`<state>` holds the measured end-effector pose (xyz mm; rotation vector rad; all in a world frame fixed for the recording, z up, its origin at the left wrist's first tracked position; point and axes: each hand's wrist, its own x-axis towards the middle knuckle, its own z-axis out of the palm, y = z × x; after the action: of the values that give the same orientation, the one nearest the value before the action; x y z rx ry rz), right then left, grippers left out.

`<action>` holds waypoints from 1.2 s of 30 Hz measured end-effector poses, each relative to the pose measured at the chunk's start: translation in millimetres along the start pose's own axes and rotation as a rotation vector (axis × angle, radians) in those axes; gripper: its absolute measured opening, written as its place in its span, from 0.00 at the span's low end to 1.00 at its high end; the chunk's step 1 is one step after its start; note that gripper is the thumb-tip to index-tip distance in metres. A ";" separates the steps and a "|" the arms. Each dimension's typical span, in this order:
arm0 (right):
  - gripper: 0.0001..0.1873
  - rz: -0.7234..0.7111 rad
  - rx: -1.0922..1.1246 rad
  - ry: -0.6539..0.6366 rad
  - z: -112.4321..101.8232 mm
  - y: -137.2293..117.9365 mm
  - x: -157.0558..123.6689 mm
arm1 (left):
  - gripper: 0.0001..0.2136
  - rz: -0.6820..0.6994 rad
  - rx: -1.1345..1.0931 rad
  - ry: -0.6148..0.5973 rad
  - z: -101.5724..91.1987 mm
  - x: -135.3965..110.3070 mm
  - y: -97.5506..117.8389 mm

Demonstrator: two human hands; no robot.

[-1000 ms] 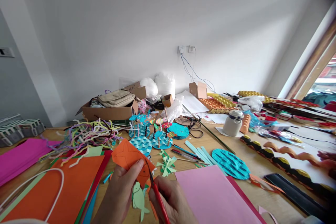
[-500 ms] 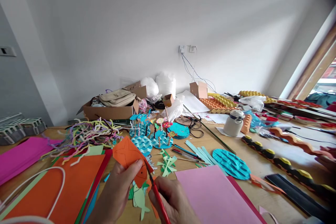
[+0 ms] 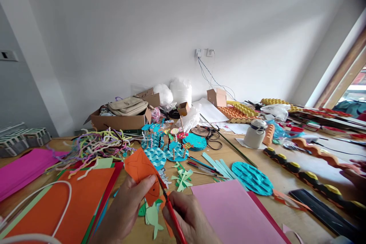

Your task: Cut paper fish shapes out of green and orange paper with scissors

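Between thumb and fingers, my left hand (image 3: 130,198) grips a piece of orange paper (image 3: 140,166) with a fish outline drawn on it. My right hand (image 3: 190,215) is closed round the red handles of a pair of scissors (image 3: 173,213). Their dark blades meet the paper's right edge, beside my left thumb. Below the paper lie light green paper cutouts (image 3: 153,217), partly covered by my hands. Another green cutout (image 3: 183,179) rests just beyond my right hand.
Left are orange sheets (image 3: 65,202), a white cable (image 3: 70,194) and tangled pipe cleaners (image 3: 97,145). A pink sheet (image 3: 231,209) lies right, near a blue corrugated disc (image 3: 251,178). Blue models (image 3: 174,152) stand ahead. Another person's hand (image 3: 354,177) shows at the right edge.
The orange paper and both my hands have shifted very slightly, with the scissors still at the paper's right edge. The other person's hand at the far right has moved a little.
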<state>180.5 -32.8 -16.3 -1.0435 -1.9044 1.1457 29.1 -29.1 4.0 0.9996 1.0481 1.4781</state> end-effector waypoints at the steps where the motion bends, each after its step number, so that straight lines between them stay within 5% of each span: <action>1: 0.20 -0.002 -0.008 -0.003 -0.5 0.7 0.1 | 0.06 0.001 0.002 0.003 0.3 0.0 1.2; 12: 0.17 -0.029 -0.065 -0.021 -2.5 5.7 -0.4 | 0.06 -0.037 -0.012 -0.040 -1.9 2.2 3.7; 21: 0.20 -0.003 -0.005 -0.016 -0.5 4.6 0.6 | 0.07 -0.007 -0.017 0.084 2.2 1.8 3.6; 36: 0.23 0.044 0.127 -0.019 3.3 1.6 0.0 | 0.05 0.000 -0.029 0.034 1.7 -0.3 -6.8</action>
<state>178.1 -33.6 -19.1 -1.0127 -1.8051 1.2886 32.5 -28.5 -2.0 0.9576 1.0478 1.5106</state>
